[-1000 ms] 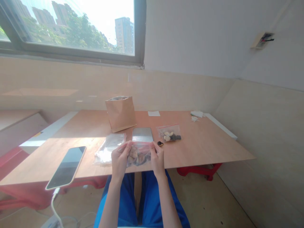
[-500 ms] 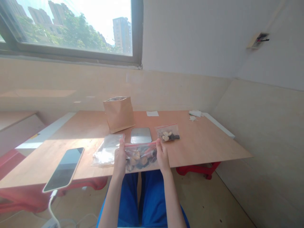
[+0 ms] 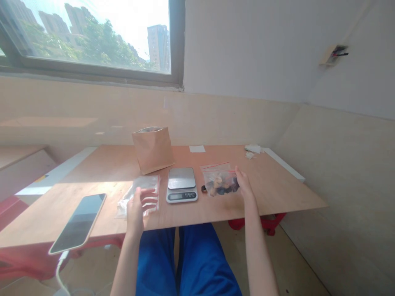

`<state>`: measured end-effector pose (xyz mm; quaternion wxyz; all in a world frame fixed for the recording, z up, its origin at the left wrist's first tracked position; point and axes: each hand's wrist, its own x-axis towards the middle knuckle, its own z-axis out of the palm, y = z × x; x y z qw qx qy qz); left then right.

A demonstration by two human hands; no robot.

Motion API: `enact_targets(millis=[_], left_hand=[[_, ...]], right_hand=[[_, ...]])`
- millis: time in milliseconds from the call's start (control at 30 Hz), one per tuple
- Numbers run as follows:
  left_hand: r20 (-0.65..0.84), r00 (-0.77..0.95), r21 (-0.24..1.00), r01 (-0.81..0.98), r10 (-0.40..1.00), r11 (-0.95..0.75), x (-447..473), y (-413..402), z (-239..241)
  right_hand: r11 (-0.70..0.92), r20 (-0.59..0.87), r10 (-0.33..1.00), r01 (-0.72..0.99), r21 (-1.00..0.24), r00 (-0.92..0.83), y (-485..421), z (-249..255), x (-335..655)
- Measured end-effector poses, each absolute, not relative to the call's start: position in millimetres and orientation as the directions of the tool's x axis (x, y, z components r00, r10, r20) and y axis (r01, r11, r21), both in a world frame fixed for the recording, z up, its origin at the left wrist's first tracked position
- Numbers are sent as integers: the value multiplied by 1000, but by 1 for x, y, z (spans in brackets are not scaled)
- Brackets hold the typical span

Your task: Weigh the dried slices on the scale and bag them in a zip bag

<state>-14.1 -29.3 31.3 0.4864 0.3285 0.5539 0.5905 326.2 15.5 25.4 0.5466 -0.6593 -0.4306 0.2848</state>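
Observation:
My right hand (image 3: pixel 245 183) pinches the right end of a clear zip bag (image 3: pixel 221 185) with a red seal line. Tan and dark pieces, like dried food, fill it. Behind it shows the upper edge of another zip bag (image 3: pixel 216 166), mostly hidden. One dark piece (image 3: pixel 203 188) lies at the bag's left side; whether it is loose I cannot tell. My left hand (image 3: pixel 138 204), fingers spread, hovers over or rests on a stack of clear zip bags (image 3: pixel 153 183). Between my hands sits a kitchen scale (image 3: pixel 182 185) with a metal plate and a small display.
A brown paper bag (image 3: pixel 153 150) stands open behind the scale. On the left, a phone (image 3: pixel 78 224) with a white cable overhangs the table (image 3: pixel 277 191) edge. White paper (image 3: pixel 197 149) lies at the back, crumpled tissue (image 3: pixel 253 149) at the back right.
The filled zip bag went from both hands in front of the scale to the right, in my right hand only. My left hand let go and moved left, exposing the scale's display.

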Motion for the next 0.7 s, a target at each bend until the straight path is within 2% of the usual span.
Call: enact_targets(millis=[100,200,300,367,433,533,700], left_hand=[[-148,-369,976,-205,918,74,-21,-28,30],[-135,-405,983,-170,904,70,-31,-28,26],[-92,-433,992,-116,897,46,-43,-26,17],[-28,-465,998,-57,885,1,-50,-20,11],[59,-501,998,39,863,-46,-54,-9,6],[158,-505,978,197,848,-65,-55,16,2],[228,-445,945,314,866,-87,-55,71,-1]], right_hand=[[-128,133,808,391,-912,574,32,17,343],[-155,243,695,471,-869,676,34,8,343],[-135,422,575,589,-796,701,20,-6,325],[-69,633,513,763,-643,580,8,-17,306],[11,716,549,854,-521,430,-2,-26,285],[78,701,654,896,-438,286,-7,-37,263],[2,607,747,912,-411,272,7,-46,259]])
